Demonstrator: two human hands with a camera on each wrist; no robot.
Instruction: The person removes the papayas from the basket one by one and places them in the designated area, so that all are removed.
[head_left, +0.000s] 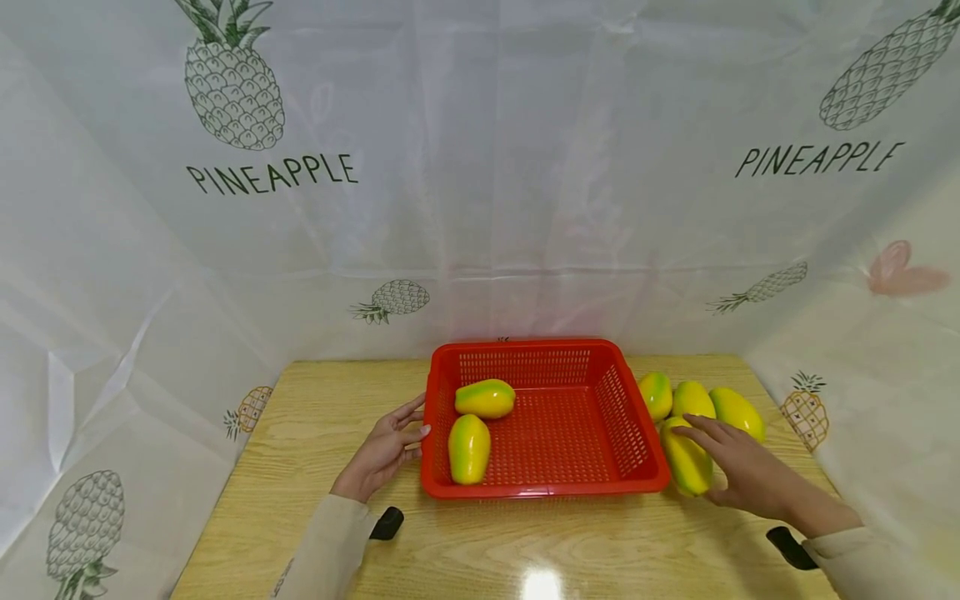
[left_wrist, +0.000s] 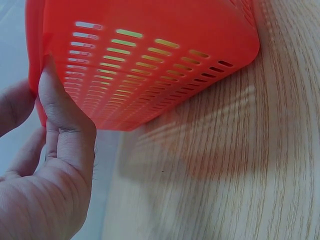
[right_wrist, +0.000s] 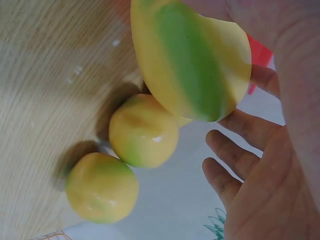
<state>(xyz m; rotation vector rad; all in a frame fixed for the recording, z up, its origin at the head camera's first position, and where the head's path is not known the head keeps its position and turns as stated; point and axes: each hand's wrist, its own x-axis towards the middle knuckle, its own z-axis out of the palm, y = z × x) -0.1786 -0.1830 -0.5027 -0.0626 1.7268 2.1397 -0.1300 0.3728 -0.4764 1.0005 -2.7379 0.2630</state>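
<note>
A red perforated basket (head_left: 555, 492) stands on the table with two yellow-green mangoes (head_left: 469, 450) at its left side. My left hand (head_left: 384, 452) holds the basket's left rim, and in the left wrist view its thumb and fingers (left_wrist: 65, 115) pinch the rim. At the basket's right side, my right hand (head_left: 750, 475) grips a mango (head_left: 686, 458) between thumb and fingers. The right wrist view shows this mango (right_wrist: 195, 65) against the right hand (right_wrist: 270, 175), above two others (right_wrist: 144, 131). Three more mangoes (head_left: 737, 414) lie behind it on the table.
The wooden table (head_left: 480, 550) has a white sheet (head_left: 525, 208) with pineapple prints behind it and at both sides. Black straps (head_left: 387, 523) sit at both wrists. The loose mangoes are close to the basket's right wall.
</note>
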